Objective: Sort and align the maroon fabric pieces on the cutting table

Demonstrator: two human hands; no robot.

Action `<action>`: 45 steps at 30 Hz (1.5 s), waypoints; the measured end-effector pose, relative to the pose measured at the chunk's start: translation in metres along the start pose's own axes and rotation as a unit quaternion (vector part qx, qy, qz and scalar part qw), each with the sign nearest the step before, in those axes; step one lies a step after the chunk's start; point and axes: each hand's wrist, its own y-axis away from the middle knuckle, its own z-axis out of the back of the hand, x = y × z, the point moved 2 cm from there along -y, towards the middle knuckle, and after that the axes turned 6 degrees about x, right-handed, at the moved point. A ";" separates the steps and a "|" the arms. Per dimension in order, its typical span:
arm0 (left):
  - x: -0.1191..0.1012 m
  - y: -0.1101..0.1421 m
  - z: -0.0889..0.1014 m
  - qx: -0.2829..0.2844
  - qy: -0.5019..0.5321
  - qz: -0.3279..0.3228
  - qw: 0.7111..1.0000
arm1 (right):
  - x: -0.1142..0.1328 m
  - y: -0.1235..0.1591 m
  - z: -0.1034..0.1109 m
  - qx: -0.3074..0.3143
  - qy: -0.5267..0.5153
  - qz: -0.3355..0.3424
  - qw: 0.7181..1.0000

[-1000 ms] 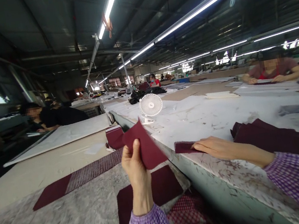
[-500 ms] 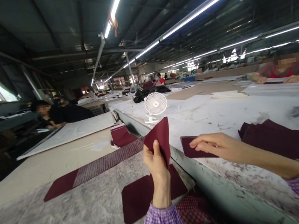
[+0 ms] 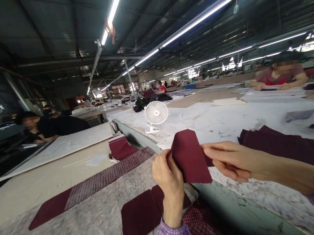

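My left hand (image 3: 168, 175) grips a bendy maroon fabric piece (image 3: 191, 160) by its left edge, thumb pressed against the fingers. The piece stands up with its cut corners at the top, its flat face toward me. At its right edge is my right hand (image 3: 230, 159), fingertips pinched on the border and the lower fingers curled. Partly hidden behind it, another maroon piece lies on the white table. Below my left hand, a flat maroon piece (image 3: 140, 218) rests on the grey, stained work surface (image 3: 83, 234), with a second beside it partly covered by my wrist.
Overlapping maroon pieces (image 3: 111, 187) form a long row at left. A folded maroon stack (image 3: 120, 147) lies beyond. On the white table (image 3: 206, 123) stand a clip fan (image 3: 156, 113) and a fanned maroon pile (image 3: 284, 146). A gap separates the tables. Co-workers sit left and right.
My right hand has moved left from the piece on the white table to the held piece's edge. My left hand has turned that piece to face me. The view has shifted slightly right.
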 end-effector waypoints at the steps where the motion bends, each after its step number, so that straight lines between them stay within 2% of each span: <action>1: 0.000 0.001 -0.001 -0.001 -0.003 -0.004 1.000 | -0.002 0.003 0.001 -0.006 -0.014 0.001 1.000; 4: -0.008 0.003 -0.003 0.011 -0.006 -0.021 1.000 | -0.007 0.008 0.003 -0.008 -0.020 -0.002 1.000; 6: -0.019 0.003 -0.001 0.039 0.014 -0.042 0.998 | -0.010 0.008 0.006 -0.002 0.010 -0.004 1.000; 9: -0.034 0.000 0.009 0.108 0.098 -0.043 0.988 | -0.015 0.008 0.018 -0.031 0.067 0.008 0.997; 11: -0.037 -0.005 0.014 0.157 0.191 -0.011 0.969 | -0.018 0.013 0.030 -0.070 0.097 0.028 0.992; 13: -0.031 -0.010 0.015 0.179 0.284 0.057 0.940 | -0.022 0.022 0.038 -0.084 0.115 0.036 0.989; 16: -0.017 -0.013 0.001 0.222 0.339 0.194 0.893 | -0.029 0.035 0.040 -0.045 0.145 0.051 0.987; 18: -0.013 -0.010 -0.014 0.313 0.329 0.269 0.849 | -0.035 0.043 0.037 -0.024 0.182 0.083 0.980; 20: -0.015 -0.004 -0.029 0.413 0.322 0.314 0.792 | -0.041 0.048 0.035 -0.020 0.218 0.109 0.970; 22: -0.021 0.003 -0.042 0.468 0.325 0.333 0.751 | -0.048 0.051 0.035 -0.022 0.242 0.114 0.963; 24: -0.027 0.010 -0.053 0.477 0.329 0.318 0.751 | -0.055 0.053 0.038 -0.026 0.258 0.112 0.959; 27: -0.032 0.021 -0.072 0.464 0.306 0.278 0.783 | -0.064 0.056 0.045 -0.028 0.267 0.085 0.959; 29: -0.035 0.026 -0.087 0.467 0.257 0.239 0.812 | -0.068 0.060 0.050 -0.021 0.263 0.042 0.964; 31: -0.041 0.027 -0.100 0.470 0.188 0.159 0.848 | -0.071 0.064 0.058 -0.011 0.260 -0.002 0.966; 33: -0.049 0.028 -0.111 0.480 0.111 0.042 0.869 | -0.072 0.070 0.066 0.021 0.246 -0.047 0.968; 35: -0.057 0.032 -0.119 0.514 0.033 -0.076 0.854 | -0.074 0.075 0.076 0.055 0.215 -0.089 0.971; 37: -0.060 0.037 -0.123 0.555 -0.033 -0.156 0.817 | -0.076 0.076 0.087 0.030 0.211 -0.101 0.972; 39: -0.060 0.042 -0.124 0.574 -0.074 -0.185 0.794 | -0.079 0.073 0.097 -0.042 0.266 -0.068 0.961; 41: -0.058 0.045 -0.124 0.578 -0.096 -0.191 0.788 | -0.084 0.064 0.101 -0.091 0.351 -0.017 0.932; 45: -0.057 0.047 -0.124 0.583 -0.115 -0.202 0.779 | -0.099 0.044 0.093 -0.098 0.465 0.049 0.878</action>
